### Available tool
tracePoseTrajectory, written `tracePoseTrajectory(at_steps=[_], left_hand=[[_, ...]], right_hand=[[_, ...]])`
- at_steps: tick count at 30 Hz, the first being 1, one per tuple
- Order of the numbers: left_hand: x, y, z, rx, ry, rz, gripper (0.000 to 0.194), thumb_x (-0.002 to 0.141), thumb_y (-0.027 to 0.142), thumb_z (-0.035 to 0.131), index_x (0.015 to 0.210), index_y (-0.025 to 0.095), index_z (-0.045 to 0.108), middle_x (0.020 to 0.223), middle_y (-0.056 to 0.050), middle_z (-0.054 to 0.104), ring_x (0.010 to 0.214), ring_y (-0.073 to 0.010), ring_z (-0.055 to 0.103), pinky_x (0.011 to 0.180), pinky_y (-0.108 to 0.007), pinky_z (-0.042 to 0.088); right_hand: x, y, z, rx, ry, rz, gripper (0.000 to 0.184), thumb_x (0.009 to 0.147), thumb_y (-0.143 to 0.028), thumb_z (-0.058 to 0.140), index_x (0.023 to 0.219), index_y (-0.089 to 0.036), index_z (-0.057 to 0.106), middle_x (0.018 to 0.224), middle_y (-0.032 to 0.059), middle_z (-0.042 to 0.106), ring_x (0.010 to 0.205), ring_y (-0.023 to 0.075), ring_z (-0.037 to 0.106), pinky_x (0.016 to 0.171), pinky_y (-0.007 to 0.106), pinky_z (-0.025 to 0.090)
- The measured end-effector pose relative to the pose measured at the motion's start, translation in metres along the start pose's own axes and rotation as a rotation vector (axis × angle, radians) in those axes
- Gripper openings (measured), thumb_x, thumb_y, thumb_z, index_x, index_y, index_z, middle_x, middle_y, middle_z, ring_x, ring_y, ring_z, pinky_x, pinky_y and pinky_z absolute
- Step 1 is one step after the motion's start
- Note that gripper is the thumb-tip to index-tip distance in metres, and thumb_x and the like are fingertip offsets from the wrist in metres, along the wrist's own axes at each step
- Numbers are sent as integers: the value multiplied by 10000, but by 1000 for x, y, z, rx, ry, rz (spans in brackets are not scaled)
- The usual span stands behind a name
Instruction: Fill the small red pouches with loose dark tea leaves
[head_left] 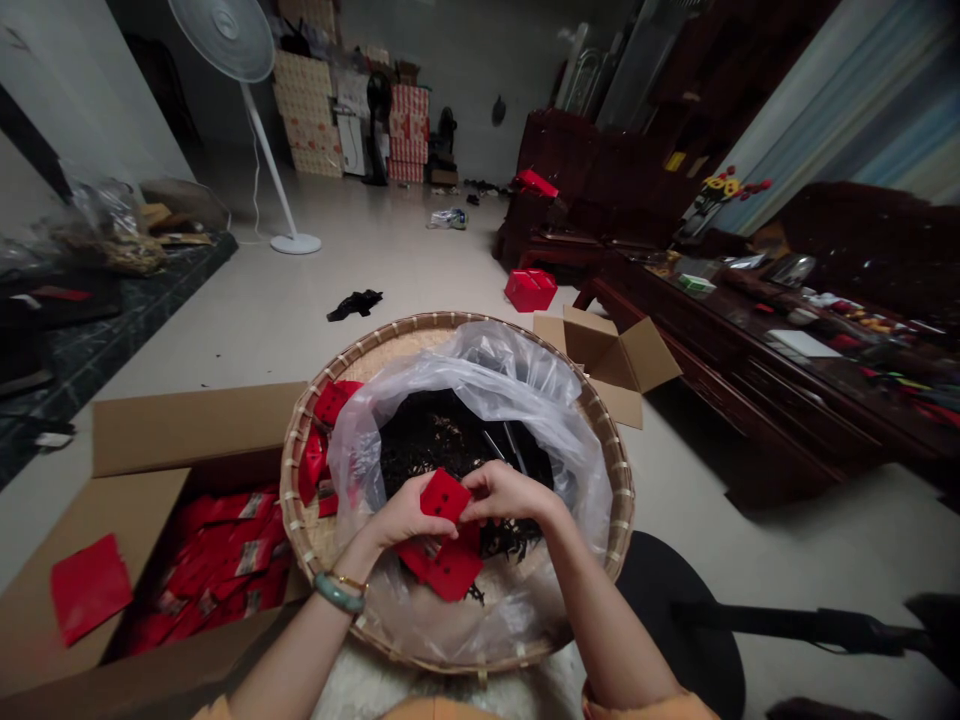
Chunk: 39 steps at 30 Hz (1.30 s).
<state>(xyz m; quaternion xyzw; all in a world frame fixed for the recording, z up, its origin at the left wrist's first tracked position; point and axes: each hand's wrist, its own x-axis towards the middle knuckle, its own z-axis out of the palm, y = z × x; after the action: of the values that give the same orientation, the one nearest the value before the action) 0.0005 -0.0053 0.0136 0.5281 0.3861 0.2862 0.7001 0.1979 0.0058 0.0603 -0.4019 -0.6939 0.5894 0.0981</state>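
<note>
My left hand (407,512), with a green bangle at the wrist, is closed on a small red packet (445,497). At the packet's right edge my right hand (501,492) pinches with thumb and fingers. Below them lie more red packets (454,568) on the clear plastic bag (352,440). Dark, dry, shredded material (420,430) fills the bag, and a metal utensil (516,447) sticks out of it. The bag rests in a round woven bamboo basket (294,470), where other red packets (313,465) sit along the left side.
On the left stands an open cardboard box (195,420) full of red packets (225,545). Another open carton (600,350) and a red box (531,289) are beyond the basket. A black round base (690,620) is at right, near a dark wooden table (750,400). A white fan (296,243) stands behind.
</note>
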Motion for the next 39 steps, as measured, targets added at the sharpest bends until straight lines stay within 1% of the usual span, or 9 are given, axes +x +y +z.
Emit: tracePoseTrajectory(at_steps=[5, 11, 15, 19, 22, 24, 27, 31, 39], left_hand=[[-1, 0, 1, -59, 18, -19, 513, 448, 188, 818, 859, 153, 514, 780, -9, 662, 708, -184, 641, 670, -312, 505], [-3, 1, 2, -95, -129, -49, 504, 499, 215, 800, 887, 163, 483, 786, -22, 676, 672, -191, 656, 610, -313, 523], [-4, 1, 0, -75, -169, -63, 500, 528, 238, 789, 913, 159, 480, 773, -28, 683, 620, -171, 644, 571, -287, 510], [-2, 0, -1, -28, -44, -1, 518, 492, 242, 811, 910, 150, 519, 796, -28, 684, 720, -186, 645, 661, -303, 509], [2, -2, -1, 54, 93, 86, 476, 482, 257, 817, 867, 131, 567, 798, -32, 683, 727, -176, 625, 706, -304, 492], [5, -5, -1, 98, 181, 137, 456, 474, 271, 821, 838, 124, 589, 778, -31, 679, 711, -173, 611, 696, -296, 484], [7, -10, 0, 141, 296, 196, 431, 478, 289, 815, 823, 121, 619, 747, -23, 668, 684, -162, 592, 654, -264, 472], [7, -14, 0, 156, 338, 195, 379, 466, 317, 815, 748, 127, 647, 686, -6, 645, 634, -141, 564, 606, -237, 459], [4, -6, 0, 11, 153, 55, 508, 626, 608, 637, 503, 121, 561, 439, 35, 478, 418, -73, 408, 404, -195, 335]], right_hand=[[1, 0, 1, 68, 142, -28, 162, 714, -297, 656, 805, -164, 637, 600, -42, 610, 517, 93, 548, 452, 162, 397], [-4, -3, -3, 4, 45, -38, 165, 683, -302, 681, 729, -158, 611, 585, -55, 583, 478, 73, 506, 429, 158, 400], [-6, 1, -11, 139, 16, 3, 236, 660, -351, 700, 725, -144, 609, 569, -42, 585, 478, 88, 543, 470, 193, 460], [-5, 5, -24, 188, 278, -41, 278, 685, -390, 683, 790, -137, 633, 630, -3, 625, 547, 120, 591, 554, 249, 495], [-3, 1, -20, -10, 495, -181, 267, 726, -341, 667, 936, -176, 663, 936, 55, 652, 819, 157, 612, 723, 281, 489], [0, -4, -7, -131, 536, -246, 279, 761, -315, 645, 1022, -217, 657, 1045, 56, 618, 911, 159, 582, 759, 270, 469], [8, -7, 19, -191, 598, -249, 303, 722, -323, 694, 1005, -218, 671, 887, 31, 623, 774, 145, 580, 665, 248, 455], [18, -3, 39, -145, 743, -229, 99, 731, -297, 688, 712, -203, 709, 693, 14, 610, 649, 136, 562, 589, 238, 426], [13, 7, 21, -42, 655, -170, 185, 702, -376, 703, 669, -194, 720, 636, 8, 609, 589, 127, 552, 525, 222, 400]])
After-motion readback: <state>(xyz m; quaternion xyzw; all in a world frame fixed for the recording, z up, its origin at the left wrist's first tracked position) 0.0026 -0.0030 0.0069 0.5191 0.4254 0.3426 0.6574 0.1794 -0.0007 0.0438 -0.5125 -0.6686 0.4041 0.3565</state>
